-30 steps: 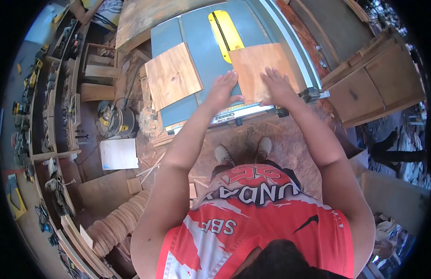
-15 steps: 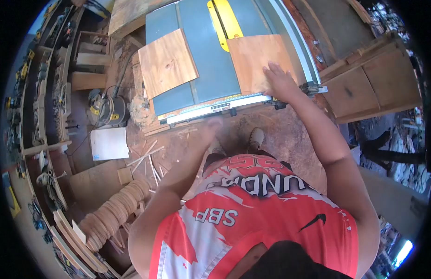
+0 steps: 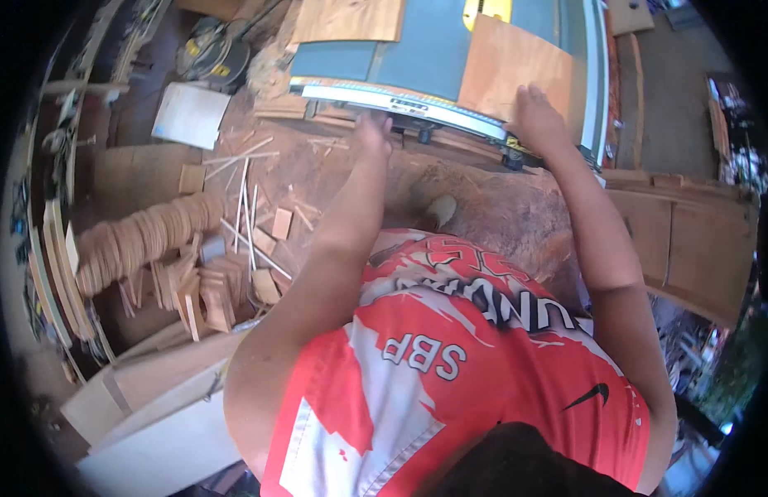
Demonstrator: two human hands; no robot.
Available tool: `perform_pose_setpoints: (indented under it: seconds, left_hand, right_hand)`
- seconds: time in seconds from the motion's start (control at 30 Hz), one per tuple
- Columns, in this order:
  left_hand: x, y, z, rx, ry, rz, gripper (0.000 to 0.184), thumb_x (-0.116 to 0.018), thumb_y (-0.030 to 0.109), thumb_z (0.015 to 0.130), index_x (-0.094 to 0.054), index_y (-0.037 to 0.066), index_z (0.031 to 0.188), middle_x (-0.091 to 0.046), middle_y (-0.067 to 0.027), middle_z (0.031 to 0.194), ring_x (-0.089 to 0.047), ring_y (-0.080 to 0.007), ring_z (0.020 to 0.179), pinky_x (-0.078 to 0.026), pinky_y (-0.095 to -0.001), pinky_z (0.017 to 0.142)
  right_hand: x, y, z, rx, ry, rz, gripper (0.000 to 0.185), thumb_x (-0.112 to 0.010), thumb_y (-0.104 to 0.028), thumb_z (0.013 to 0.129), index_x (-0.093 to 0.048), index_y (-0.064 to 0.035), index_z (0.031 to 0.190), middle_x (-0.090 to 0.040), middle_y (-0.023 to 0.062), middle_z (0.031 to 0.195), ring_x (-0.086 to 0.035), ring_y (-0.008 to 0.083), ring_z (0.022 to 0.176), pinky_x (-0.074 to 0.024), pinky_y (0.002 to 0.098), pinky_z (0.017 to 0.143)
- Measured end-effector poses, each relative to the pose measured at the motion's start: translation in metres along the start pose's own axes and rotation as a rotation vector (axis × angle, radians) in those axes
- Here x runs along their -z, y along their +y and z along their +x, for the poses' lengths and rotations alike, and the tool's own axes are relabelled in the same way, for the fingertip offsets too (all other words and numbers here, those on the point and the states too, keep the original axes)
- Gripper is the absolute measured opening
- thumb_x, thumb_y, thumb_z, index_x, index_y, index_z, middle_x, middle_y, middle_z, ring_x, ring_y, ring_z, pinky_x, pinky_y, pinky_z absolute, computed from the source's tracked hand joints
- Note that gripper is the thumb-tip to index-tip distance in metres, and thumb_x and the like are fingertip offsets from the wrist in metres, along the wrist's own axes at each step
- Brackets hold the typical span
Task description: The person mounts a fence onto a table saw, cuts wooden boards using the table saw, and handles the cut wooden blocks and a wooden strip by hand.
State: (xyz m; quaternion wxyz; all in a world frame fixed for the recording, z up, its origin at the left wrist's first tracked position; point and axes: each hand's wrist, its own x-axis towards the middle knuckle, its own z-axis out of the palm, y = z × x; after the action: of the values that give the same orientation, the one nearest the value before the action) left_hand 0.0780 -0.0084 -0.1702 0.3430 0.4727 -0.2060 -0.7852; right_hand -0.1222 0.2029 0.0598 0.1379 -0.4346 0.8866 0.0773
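Observation:
Across the top stands a table saw (image 3: 421, 54) with a blue-grey top and a yellow insert (image 3: 490, 10), partly cut off by the frame. My right hand (image 3: 539, 123) lies with fingers stretched over the near edge of a square wooden panel (image 3: 508, 68), beside the metal fence (image 3: 597, 79). The thumb is hard to make out. My left hand (image 3: 374, 132) is low at the saw's front rail (image 3: 400, 104); its fingers are blurred, and whether it touches anything is unclear. Another wooden panel (image 3: 351, 18) rests on the left of the saw top.
Thin wood strips (image 3: 250, 207) and offcuts litter the floor to the left. A long row of round-edged wooden pieces (image 3: 152, 240) lies beyond them, near a white sheet (image 3: 191, 114) and a yellow-and-black machine (image 3: 214, 54). Wooden boxes (image 3: 690, 240) stand at the right.
The view has shifted, so the saw sits higher in the picture. The right panel is turned slightly, with my right hand still on it. My left hand has risen closer to the front rail.

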Motion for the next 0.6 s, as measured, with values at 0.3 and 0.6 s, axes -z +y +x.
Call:
perform_pose_setpoints:
  seconds: [0.3, 0.6]
  left_hand:
    - [-0.017, -0.002, -0.029, 0.038, -0.004, -0.036, 0.057, -0.035, 0.052, 0.101, -0.044, 0.006, 0.134, -0.049, -0.0099, 0.133, -0.043, -0.0218, 0.128, -0.035, -0.0419, 0.104]
    - [-0.008, -0.007, 0.007, 0.111, -0.064, -0.178, 0.073, -0.032, 0.066, 0.096, -0.042, 0.006, 0.137, -0.045, -0.0111, 0.129, -0.038, -0.0217, 0.126, -0.018, -0.0451, 0.115]
  right_hand:
    - [0.004, 0.004, 0.000, -0.006, 0.003, 0.009, 0.082, -0.076, -0.031, 0.079, -0.036, 0.0038, 0.141, -0.034, 0.0301, 0.147, -0.036, 0.0410, 0.137, -0.0376, 0.0424, 0.111]
    - [0.013, -0.001, -0.007, 0.016, 0.035, 0.028, 0.082, -0.081, -0.030, 0.074, -0.040, 0.0081, 0.134, -0.045, 0.0315, 0.138, -0.041, 0.0401, 0.133, -0.0338, 0.0408, 0.113]
